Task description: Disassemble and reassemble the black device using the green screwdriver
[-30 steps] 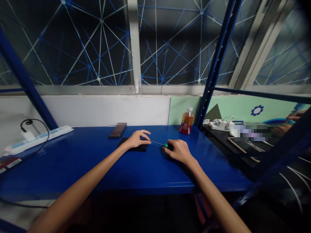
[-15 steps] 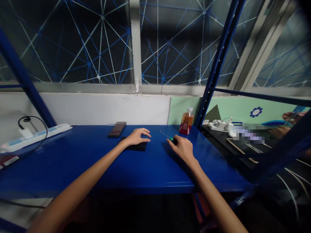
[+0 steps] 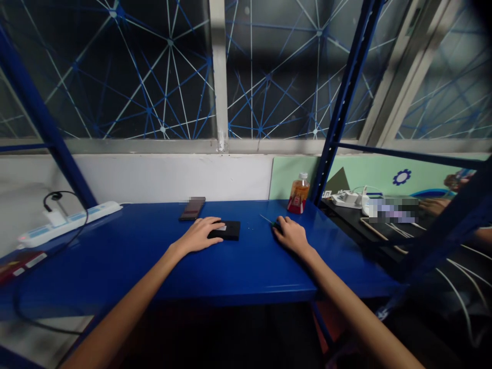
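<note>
My left hand (image 3: 200,234) is at the left end of a flat black box (image 3: 231,231), its fingers and thumb closed round that end. The box lies on the blue table (image 3: 246,277). To the right, my right hand (image 3: 291,234) is wrapped round the green and black handle of a screwdriver (image 3: 266,219), whose thin shaft points up and left. Several tiny bits (image 3: 250,228), too small to make out, lie between the box and the screwdriver.
A phone (image 3: 193,208) lies behind my left hand, and a drink bottle (image 3: 299,193) stands behind my right. At the left are a white power strip (image 3: 73,224) with a black cable and a red box (image 3: 23,266). Blue posts flank the table. Cables clutter the black desk at right.
My left hand has moved left and down from above the black box onto its left end. My right hand has lowered slightly round the screwdriver. The view has shifted a little.
</note>
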Motion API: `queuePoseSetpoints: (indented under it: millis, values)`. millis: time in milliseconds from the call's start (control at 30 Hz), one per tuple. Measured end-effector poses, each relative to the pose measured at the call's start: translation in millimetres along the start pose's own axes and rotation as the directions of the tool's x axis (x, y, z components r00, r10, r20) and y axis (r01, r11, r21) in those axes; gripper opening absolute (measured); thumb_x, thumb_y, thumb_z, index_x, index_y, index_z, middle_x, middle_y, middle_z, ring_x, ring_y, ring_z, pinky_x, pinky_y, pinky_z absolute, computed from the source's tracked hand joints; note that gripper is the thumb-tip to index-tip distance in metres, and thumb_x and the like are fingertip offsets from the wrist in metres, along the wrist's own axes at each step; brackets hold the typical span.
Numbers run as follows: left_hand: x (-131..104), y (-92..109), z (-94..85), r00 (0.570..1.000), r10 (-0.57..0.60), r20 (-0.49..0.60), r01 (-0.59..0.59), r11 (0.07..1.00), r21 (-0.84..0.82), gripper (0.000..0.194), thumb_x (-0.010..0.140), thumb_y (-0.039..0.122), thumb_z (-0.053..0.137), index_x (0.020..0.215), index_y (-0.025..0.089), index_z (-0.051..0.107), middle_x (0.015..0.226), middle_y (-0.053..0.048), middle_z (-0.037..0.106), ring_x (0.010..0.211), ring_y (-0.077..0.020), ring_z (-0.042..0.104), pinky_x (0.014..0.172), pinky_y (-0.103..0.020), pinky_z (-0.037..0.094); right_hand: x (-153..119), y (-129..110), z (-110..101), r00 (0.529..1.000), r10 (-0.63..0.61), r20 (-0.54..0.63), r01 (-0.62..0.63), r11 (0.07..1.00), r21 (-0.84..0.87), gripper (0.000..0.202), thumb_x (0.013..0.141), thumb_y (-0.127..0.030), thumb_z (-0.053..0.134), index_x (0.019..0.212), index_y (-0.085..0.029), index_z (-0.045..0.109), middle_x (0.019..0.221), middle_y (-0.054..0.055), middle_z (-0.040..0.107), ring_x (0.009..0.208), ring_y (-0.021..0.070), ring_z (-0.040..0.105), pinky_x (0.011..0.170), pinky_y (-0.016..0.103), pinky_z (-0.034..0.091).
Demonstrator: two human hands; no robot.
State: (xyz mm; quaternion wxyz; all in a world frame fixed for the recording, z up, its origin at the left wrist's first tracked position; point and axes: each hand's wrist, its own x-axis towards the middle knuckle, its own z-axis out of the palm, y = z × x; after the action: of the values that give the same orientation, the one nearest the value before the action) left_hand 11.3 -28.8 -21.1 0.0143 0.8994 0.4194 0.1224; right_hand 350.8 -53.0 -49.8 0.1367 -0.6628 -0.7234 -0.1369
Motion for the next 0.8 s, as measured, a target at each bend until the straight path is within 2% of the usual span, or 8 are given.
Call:
queuePoseSetpoints:
  millis: [133, 200, 333, 467, 567, 633, 733, 800]
  values:
    - [-12, 7, 12.8, 0.998, -0.046, -0.039, 0.049, 0.996, 0.073, 0.052, 0.095, 0.054, 0.039, 0.142, 0.032, 0.04, 0.152, -0.01, 0.034, 0.139, -0.0335, 0.029, 0.109, -0.056, 0.022, -5, -4, -4, 0.997, -0.033, -0.075, 0.031, 0.999, -0.023, 0.041, 0.093, -0.053, 0.042, 0.108, -0.017, 0.055, 0.099, 0.012, 0.06, 0.093, 0.0263, 0.058, 0.063, 0.028, 0.035]
    - [-17, 11, 15.9, 0.996, -0.082, -0.036, 0.084, 0.993, 0.083, 0.053, 0.097, 0.055, 0.032, 0.145, 0.033, 0.034, 0.155, -0.01, 0.028, 0.142, -0.0348, 0.023, 0.108, -0.06, 0.02, -6, -10, -8, 0.988, -0.041, -0.147, 0.036, 0.999, -0.037, 0.049, 0.092, -0.057, 0.041, 0.113, -0.015, 0.055, 0.102, 0.015, 0.059, 0.097, 0.0291, 0.054, 0.07, 0.031, 0.037]
    - [-19, 20, 16.0, 0.991, -0.135, -0.004, 0.135, 0.987, 0.092, 0.056, 0.095, 0.06, 0.032, 0.145, 0.034, 0.034, 0.155, -0.011, 0.026, 0.142, -0.0382, 0.02, 0.104, -0.068, 0.019, 0, -35, -13, 0.949, -0.165, -0.268, 0.176, 0.984, 0.017, 0.062, 0.09, -0.061, 0.04, 0.126, -0.012, 0.052, 0.111, 0.018, 0.057, 0.104, 0.0311, 0.05, 0.087, 0.039, 0.036]
    - [-17, 24, 15.8, 0.988, -0.151, -0.033, 0.154, 0.978, 0.139, 0.056, 0.094, 0.059, 0.033, 0.144, 0.034, 0.035, 0.154, -0.013, 0.029, 0.141, -0.0384, 0.022, 0.102, -0.068, 0.022, 14, -74, -10, 0.899, -0.349, -0.264, 0.386, 0.917, 0.103, 0.064, 0.089, -0.063, 0.041, 0.129, -0.014, 0.052, 0.112, 0.017, 0.059, 0.105, 0.0295, 0.051, 0.094, 0.041, 0.034]
    - [-17, 24, 18.2, 0.987, -0.156, -0.048, 0.162, 0.971, 0.174, 0.057, 0.094, 0.06, 0.034, 0.144, 0.033, 0.036, 0.153, -0.014, 0.03, 0.141, -0.0375, 0.024, 0.101, -0.067, 0.025, 26, -97, -6, 0.862, -0.423, -0.28, 0.47, 0.873, 0.128, 0.067, 0.087, -0.066, 0.044, 0.129, -0.014, 0.053, 0.113, 0.017, 0.06, 0.107, 0.0292, 0.052, 0.098, 0.043, 0.032]
    - [-17, 24, 20.3, 0.986, -0.161, -0.046, 0.167, 0.97, 0.177, 0.059, 0.093, 0.062, 0.033, 0.145, 0.033, 0.035, 0.153, -0.015, 0.029, 0.141, -0.0379, 0.024, 0.101, -0.067, 0.025, 30, -105, -5, 0.848, -0.445, -0.286, 0.496, 0.858, 0.136, 0.067, 0.085, -0.066, 0.045, 0.124, -0.013, 0.057, 0.109, 0.017, 0.062, 0.106, 0.0286, 0.053, 0.097, 0.042, 0.034]
    - [-17, 25, 22.9, 0.985, -0.163, -0.058, 0.171, 0.968, 0.182, 0.058, 0.093, 0.062, 0.034, 0.145, 0.036, 0.034, 0.153, -0.015, 0.029, 0.141, -0.0386, 0.024, 0.1, -0.067, 0.025, 30, -109, -4, 0.833, -0.485, -0.266, 0.533, 0.833, 0.149, 0.055, 0.089, -0.062, 0.044, 0.106, -0.015, 0.066, 0.102, 0.014, 0.066, 0.102, 0.0265, 0.057, 0.094, 0.039, 0.037]
    - [-17, 25, 24.3, 0.985, -0.156, -0.079, 0.168, 0.967, 0.19, 0.057, 0.093, 0.061, 0.034, 0.144, 0.036, 0.036, 0.153, -0.014, 0.03, 0.14, -0.0385, 0.024, 0.101, -0.067, 0.024, 27, -108, -2, 0.826, -0.502, -0.256, 0.55, 0.819, 0.167, 0.051, 0.092, -0.058, 0.042, 0.104, -0.015, 0.066, 0.104, 0.013, 0.067, 0.103, 0.025, 0.059, 0.092, 0.037, 0.039]
